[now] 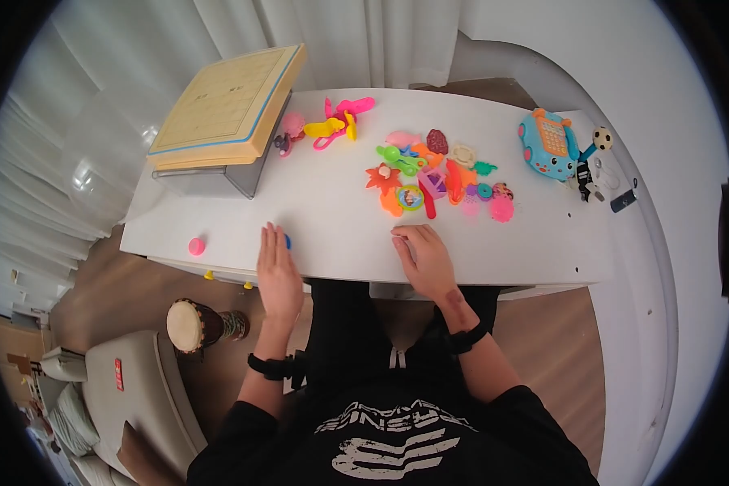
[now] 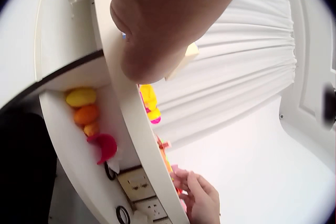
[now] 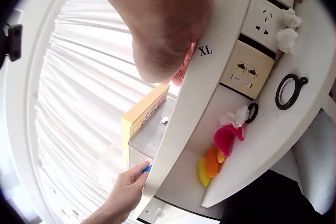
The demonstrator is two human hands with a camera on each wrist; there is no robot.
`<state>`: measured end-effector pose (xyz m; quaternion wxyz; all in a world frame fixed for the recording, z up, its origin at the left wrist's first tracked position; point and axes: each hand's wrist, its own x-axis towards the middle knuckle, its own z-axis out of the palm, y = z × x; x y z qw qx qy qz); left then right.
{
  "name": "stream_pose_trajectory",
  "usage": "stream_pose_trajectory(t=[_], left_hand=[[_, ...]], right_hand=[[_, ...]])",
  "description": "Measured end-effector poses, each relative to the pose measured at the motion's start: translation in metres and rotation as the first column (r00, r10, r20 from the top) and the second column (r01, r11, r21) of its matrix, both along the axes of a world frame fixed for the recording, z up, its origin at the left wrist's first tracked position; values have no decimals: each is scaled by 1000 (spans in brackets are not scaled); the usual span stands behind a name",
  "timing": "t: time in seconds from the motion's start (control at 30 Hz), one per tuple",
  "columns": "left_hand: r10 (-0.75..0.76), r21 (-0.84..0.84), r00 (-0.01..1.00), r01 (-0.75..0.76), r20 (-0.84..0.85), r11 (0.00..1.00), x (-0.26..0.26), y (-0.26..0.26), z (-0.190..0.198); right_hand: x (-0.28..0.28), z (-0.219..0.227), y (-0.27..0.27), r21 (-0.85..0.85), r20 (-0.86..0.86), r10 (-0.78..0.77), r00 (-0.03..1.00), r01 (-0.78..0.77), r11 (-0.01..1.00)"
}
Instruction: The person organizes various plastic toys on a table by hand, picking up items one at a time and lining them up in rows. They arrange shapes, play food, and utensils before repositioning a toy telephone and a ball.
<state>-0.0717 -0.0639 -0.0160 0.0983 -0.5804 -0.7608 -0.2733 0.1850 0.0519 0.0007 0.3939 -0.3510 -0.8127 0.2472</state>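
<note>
My left hand is at the table's front edge, left of centre, fingers pointing away from me. A small blue piece shows beside its fingers; in the right wrist view that blue piece sits between thumb and fingertip, its shape mostly hidden. My right hand rests at the front edge with fingers loosely bent and nothing visible in them. Just beyond it lies a pile of colourful plastic toys, including a red stick and a round picture piece. A pink round piece lies left of my left hand.
A yellowish board box rests on a clear grey bin at back left, beside pink and yellow toys. A blue toy telephone and small ball stand at right. Under the tabletop, an open shelf holds toy pieces.
</note>
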Motion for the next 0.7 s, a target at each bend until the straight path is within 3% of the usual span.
stream_pose_trajectory(t=[0.23,0.4,0.47,0.7], left_hand=[[277,-13,961,-277,-21,961,-60,-22,-6],[335,-10,942,-336,-12,942,-83,-30,-10],[349,63,936,-351,35,934,-91,-32,-13],[307,68,950,-310,57,948,-88,-29,-13]], right_hand=[[2,2,0,-24,35,15,999,-15,1000],[1,2,0,-18,27,11,1000,-10,1000],[1,1,0,-28,30,11,1000,-10,1000],[0,0,1,8,19,-3,1000,3,1000]])
